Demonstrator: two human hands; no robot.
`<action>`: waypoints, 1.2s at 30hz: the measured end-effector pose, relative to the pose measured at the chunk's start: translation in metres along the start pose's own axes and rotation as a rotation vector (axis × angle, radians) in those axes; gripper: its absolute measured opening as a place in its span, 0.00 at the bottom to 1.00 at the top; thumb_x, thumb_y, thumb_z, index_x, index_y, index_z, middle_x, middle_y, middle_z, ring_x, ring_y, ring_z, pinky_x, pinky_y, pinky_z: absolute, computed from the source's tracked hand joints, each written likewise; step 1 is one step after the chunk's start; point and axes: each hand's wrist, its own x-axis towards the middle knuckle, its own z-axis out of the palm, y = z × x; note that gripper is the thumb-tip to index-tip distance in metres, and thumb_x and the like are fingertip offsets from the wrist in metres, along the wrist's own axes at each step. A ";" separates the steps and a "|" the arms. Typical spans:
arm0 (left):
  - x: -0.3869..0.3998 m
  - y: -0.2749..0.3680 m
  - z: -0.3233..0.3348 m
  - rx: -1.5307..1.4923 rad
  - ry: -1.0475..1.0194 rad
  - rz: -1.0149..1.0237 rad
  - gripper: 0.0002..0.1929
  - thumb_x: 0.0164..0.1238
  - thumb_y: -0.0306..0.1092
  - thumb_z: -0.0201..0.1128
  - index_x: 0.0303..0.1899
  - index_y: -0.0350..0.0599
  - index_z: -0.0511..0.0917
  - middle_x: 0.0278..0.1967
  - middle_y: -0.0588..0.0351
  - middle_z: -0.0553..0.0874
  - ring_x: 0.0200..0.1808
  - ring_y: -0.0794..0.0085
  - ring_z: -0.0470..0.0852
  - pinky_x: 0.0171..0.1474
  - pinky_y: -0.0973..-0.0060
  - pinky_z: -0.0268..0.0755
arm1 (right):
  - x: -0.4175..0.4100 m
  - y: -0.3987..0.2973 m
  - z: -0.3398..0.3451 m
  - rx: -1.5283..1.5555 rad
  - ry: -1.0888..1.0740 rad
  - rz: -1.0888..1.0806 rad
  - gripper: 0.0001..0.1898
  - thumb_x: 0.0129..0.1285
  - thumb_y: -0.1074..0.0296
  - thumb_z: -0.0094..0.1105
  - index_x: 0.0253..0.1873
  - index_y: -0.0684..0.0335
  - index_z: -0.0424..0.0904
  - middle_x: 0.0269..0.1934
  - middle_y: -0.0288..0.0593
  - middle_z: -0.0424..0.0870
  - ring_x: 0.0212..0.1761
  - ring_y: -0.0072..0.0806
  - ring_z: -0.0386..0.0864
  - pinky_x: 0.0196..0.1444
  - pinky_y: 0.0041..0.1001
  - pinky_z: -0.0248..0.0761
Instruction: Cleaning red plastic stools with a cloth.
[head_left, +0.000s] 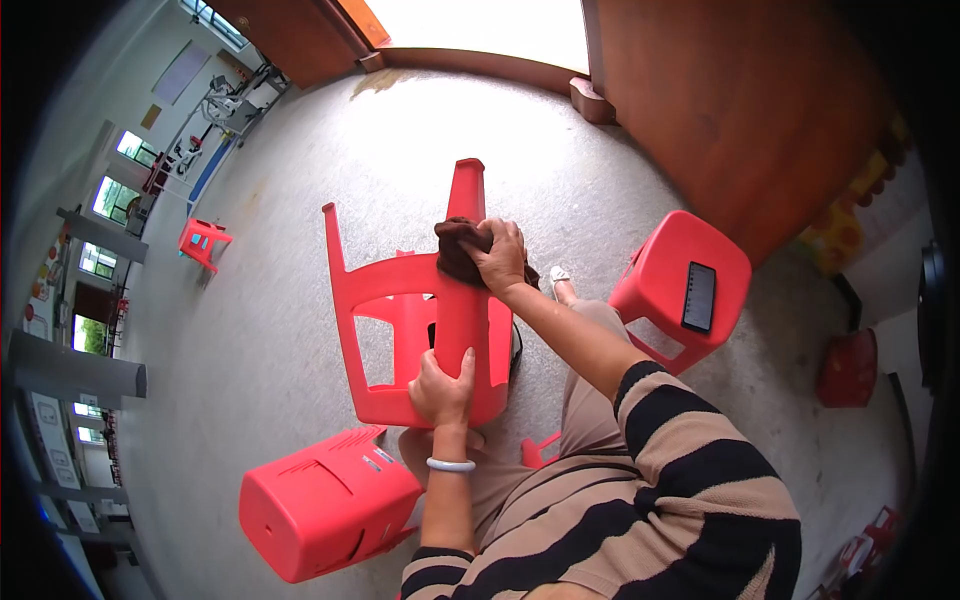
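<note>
A red plastic stool (375, 277) lies tipped before me, its legs pointing away. My left hand (442, 386), with a pale bangle at the wrist, grips the stool near its seat end, thumb on one leg. Farther up that same leg, my right hand (501, 253) presses a dark brown cloth (465, 251) against the plastic. The cloth is bunched under the fingers and hangs past the leg's right side. Part of the stool's far side is hidden behind the leg and my hands.
Stacked red stools (330, 502) lie at lower left. Another red stool (675, 285) at right bears a phone (699, 297). A small red stool (201, 241) stands far left. Wooden doors (735, 112) flank a bright doorway. A red bin (847, 367) is at far right.
</note>
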 end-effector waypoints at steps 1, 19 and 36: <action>0.002 0.000 -0.002 0.006 -0.001 -0.006 0.31 0.61 0.64 0.70 0.48 0.42 0.80 0.36 0.45 0.90 0.36 0.45 0.88 0.44 0.51 0.77 | 0.005 -0.002 0.004 0.003 -0.008 0.003 0.22 0.55 0.45 0.77 0.49 0.47 0.80 0.51 0.38 0.77 0.60 0.42 0.72 0.64 0.50 0.61; 0.003 0.004 0.006 -0.003 0.042 0.016 0.32 0.57 0.65 0.71 0.47 0.42 0.79 0.34 0.49 0.91 0.34 0.51 0.89 0.44 0.55 0.76 | 0.097 -0.015 0.025 -0.129 0.043 0.112 0.23 0.58 0.44 0.75 0.53 0.45 0.79 0.55 0.39 0.79 0.65 0.42 0.73 0.67 0.49 0.64; 0.002 -0.013 -0.001 0.052 -0.025 -0.026 0.31 0.61 0.64 0.70 0.49 0.44 0.80 0.37 0.47 0.91 0.39 0.47 0.89 0.46 0.53 0.77 | -0.063 -0.027 -0.017 -0.174 -0.054 -0.223 0.17 0.56 0.54 0.76 0.48 0.45 0.80 0.49 0.37 0.75 0.58 0.41 0.72 0.60 0.46 0.61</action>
